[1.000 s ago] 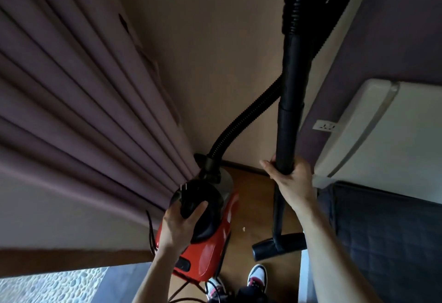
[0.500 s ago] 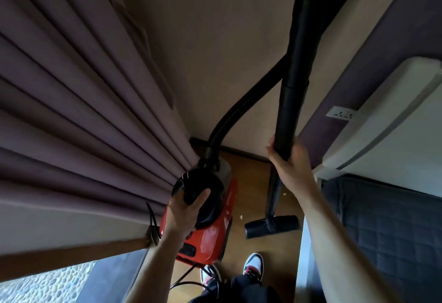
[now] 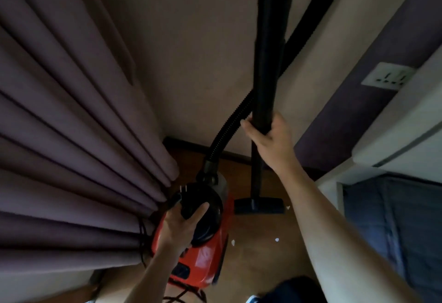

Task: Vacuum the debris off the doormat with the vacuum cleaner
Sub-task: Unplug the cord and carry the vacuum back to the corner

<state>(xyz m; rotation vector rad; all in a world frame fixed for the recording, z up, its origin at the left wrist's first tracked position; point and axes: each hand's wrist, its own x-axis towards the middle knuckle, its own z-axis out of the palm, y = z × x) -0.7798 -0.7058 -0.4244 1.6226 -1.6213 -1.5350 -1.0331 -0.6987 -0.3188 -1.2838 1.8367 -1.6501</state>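
Observation:
A red and black vacuum cleaner (image 3: 208, 254) stands on the brown wooden floor beside the curtain. My left hand (image 3: 178, 228) grips its black top handle, with the power plug (image 3: 183, 193) held against it. My right hand (image 3: 270, 138) is closed around the black wand (image 3: 266, 63), which stands nearly upright. The ribbed hose (image 3: 229, 125) runs from the body up behind the wand. The floor nozzle (image 3: 259, 205) rests on the floor in front of the vacuum. Small white bits of debris (image 3: 276, 239) lie on the floor near it. No doormat is in view.
Mauve curtain folds (image 3: 71, 135) fill the left side, touching the vacuum. A beige wall (image 3: 191, 51) stands ahead. At the right are a white headboard (image 3: 394, 149), a wall socket (image 3: 387, 76) and a dark quilted bed cover (image 3: 394, 219). The black cord (image 3: 143, 238) hangs by the curtain.
The view has dropped and moved closer. The nozzle has swung forward and now lies flat across the floor. Both hands keep their grips. More white debris shows on the floor.

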